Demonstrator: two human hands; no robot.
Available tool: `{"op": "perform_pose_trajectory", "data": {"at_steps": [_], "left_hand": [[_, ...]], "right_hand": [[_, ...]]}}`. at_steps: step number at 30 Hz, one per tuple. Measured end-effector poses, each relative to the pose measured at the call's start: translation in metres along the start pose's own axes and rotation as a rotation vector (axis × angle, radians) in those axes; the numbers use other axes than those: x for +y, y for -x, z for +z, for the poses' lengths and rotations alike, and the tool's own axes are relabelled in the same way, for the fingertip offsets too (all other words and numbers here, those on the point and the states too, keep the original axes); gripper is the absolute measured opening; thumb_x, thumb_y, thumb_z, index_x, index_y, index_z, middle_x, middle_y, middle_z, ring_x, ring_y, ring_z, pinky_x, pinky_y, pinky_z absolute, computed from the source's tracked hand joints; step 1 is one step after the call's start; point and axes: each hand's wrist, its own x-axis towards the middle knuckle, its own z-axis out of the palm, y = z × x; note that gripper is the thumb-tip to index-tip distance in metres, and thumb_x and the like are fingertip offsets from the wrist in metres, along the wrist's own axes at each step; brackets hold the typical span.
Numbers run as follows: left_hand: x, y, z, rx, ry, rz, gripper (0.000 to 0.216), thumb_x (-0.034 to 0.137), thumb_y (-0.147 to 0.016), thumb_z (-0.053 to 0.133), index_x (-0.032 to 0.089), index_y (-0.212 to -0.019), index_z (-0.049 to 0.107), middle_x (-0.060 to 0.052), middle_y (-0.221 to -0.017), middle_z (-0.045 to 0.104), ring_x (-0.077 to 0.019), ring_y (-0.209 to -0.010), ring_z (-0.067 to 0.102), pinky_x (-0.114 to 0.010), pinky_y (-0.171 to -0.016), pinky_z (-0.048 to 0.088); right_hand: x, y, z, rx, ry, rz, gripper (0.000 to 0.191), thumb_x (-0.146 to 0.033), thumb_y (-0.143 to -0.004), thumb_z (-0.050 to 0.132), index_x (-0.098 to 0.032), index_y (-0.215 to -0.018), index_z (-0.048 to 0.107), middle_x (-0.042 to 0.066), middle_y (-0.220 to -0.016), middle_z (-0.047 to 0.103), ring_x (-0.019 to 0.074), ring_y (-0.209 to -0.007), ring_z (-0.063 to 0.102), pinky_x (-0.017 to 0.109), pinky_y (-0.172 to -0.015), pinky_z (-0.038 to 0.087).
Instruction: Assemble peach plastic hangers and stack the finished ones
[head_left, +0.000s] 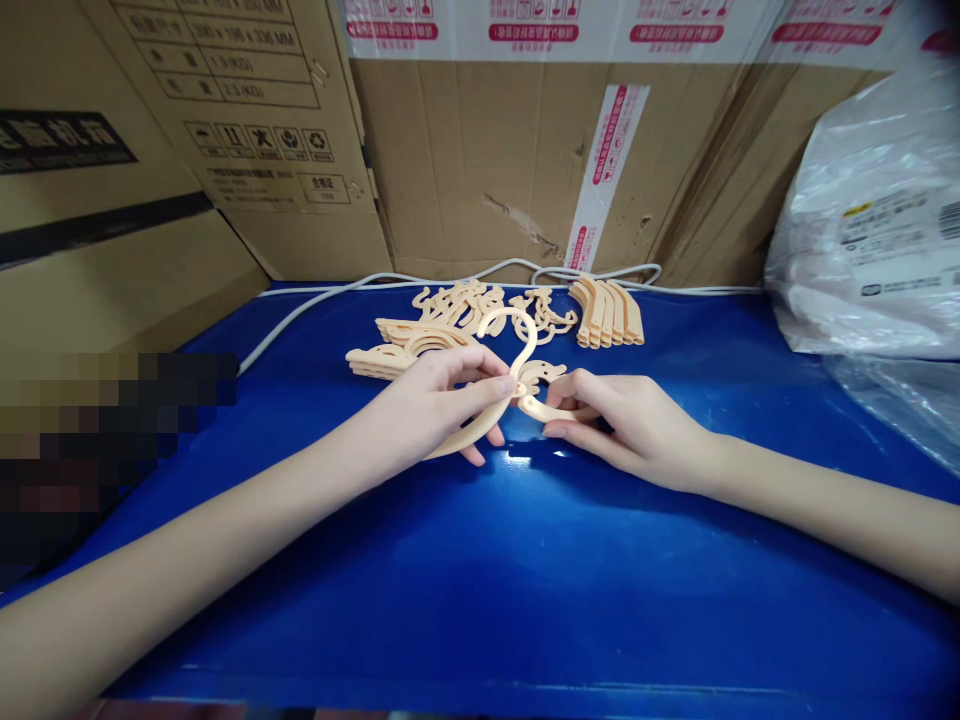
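My left hand point(450, 395) is closed on a beige plastic clothes hanger point(523, 345), pinching it near the base of its curved hook. One hanger arm slopes down to the left, partly behind my fingers. My right hand point(611, 420) grips a beige hanger arm point(541, 410), whose rounded end with a hole points left, close by the hook's base. Whether the two pieces touch, I cannot tell. Just behind my fingers lies another curved beige piece point(551, 372), partly covered by the hands.
Stacked hanger arms point(371, 362), loose hooks point(454, 303), small curved parts point(551, 320) and a row of arms point(611, 310) lie on the blue table point(525, 590). A white cable point(322, 292) runs behind them. Cardboard boxes point(480, 150) and a plastic bag point(847, 230) border the table.
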Motion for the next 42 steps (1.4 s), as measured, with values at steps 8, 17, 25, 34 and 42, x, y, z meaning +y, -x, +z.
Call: {"op": "perform_pose_trajectory", "data": {"at_steps": [8,17,25,34,42], "left_hand": [[0.0012,0.0016,0.0014,-0.092,0.24,-0.081,0.01,0.025,-0.091,0.051,0.016,-0.086,0.051,0.004,-0.055,0.06,-0.0117,-0.047,0.063,-0.018,-0.041,0.054],[-0.0006,0.0018,-0.0005,-0.185,0.326,-0.062,0.009,0.023,-0.092,0.053,0.015,-0.088,0.054,0.004,-0.055,0.062,-0.0102,-0.043,0.062,-0.016,-0.039,0.053],[-0.0041,-0.0003,-0.0018,-0.228,0.31,-0.059,0.01,0.025,-0.092,0.055,0.016,-0.088,0.054,0.002,-0.056,0.065,-0.0109,-0.048,0.064,-0.017,-0.043,0.055],[-0.0013,0.0014,-0.0009,-0.202,0.245,-0.073,0.014,0.026,-0.09,0.056,0.018,-0.083,0.047,0.001,-0.059,0.065,-0.0114,-0.05,0.064,-0.017,-0.043,0.054],[-0.0045,0.002,0.0017,-0.197,0.188,-0.041,0.017,0.029,-0.092,0.054,0.019,-0.083,0.044,0.002,-0.06,0.064,-0.0115,-0.051,0.064,-0.017,-0.043,0.053]], "right_hand": [[0.0004,0.0044,0.0012,0.076,0.148,-0.039,0.015,-0.034,-0.095,0.055,-0.021,-0.091,0.05,-0.003,-0.076,0.069,0.0085,-0.055,0.061,0.019,-0.052,0.039],[0.0025,0.005,0.002,0.111,0.242,-0.064,0.019,-0.036,-0.096,0.054,-0.019,-0.1,0.062,0.002,-0.086,0.072,0.0121,-0.069,0.066,0.021,-0.059,0.045],[0.0047,0.0053,0.0022,0.075,0.236,-0.084,0.023,-0.035,-0.096,0.053,-0.016,-0.095,0.065,0.003,-0.084,0.07,0.0126,-0.07,0.064,0.022,-0.06,0.044],[0.0027,0.0065,0.0019,0.081,0.275,-0.143,0.026,-0.035,-0.097,0.052,-0.015,-0.098,0.067,0.002,-0.078,0.067,0.0108,-0.065,0.061,0.022,-0.057,0.042],[0.0013,0.0052,0.0019,0.067,0.276,-0.176,0.028,-0.033,-0.098,0.049,-0.015,-0.105,0.069,0.002,-0.075,0.066,0.0097,-0.063,0.06,0.021,-0.056,0.04]]}}
